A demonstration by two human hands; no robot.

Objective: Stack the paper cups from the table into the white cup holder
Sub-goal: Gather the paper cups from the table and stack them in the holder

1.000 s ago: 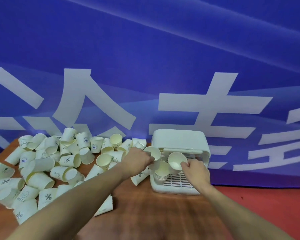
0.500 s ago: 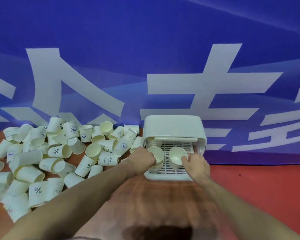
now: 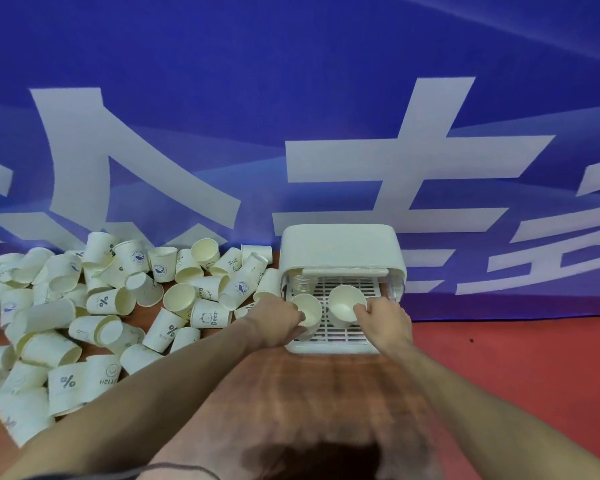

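L cup (image 3: 307,311) sits in my left hand (image 3: 274,322) grip, fingers curled on its rim, atop a short stack on the holder's grate. R cup (image 3: 346,303) is pinched at its near rim by my right hand (image 3: 385,322). Both are inside the white cup holder (image 3: 342,251), just ahead of my knuckles. Loose cups (image 3: 118,306) lie piled on the surface (image 3: 319,393), left of my L grip.

The cups (image 3: 94,306) are cream with small blue prints: percent signs, whales, a bear. The holder (image 3: 342,247) is plain white with a slotted grid floor. The table (image 3: 291,393) is reddish-brown wood grain. The banner (image 3: 291,81) is deep blue with broad white strokes.
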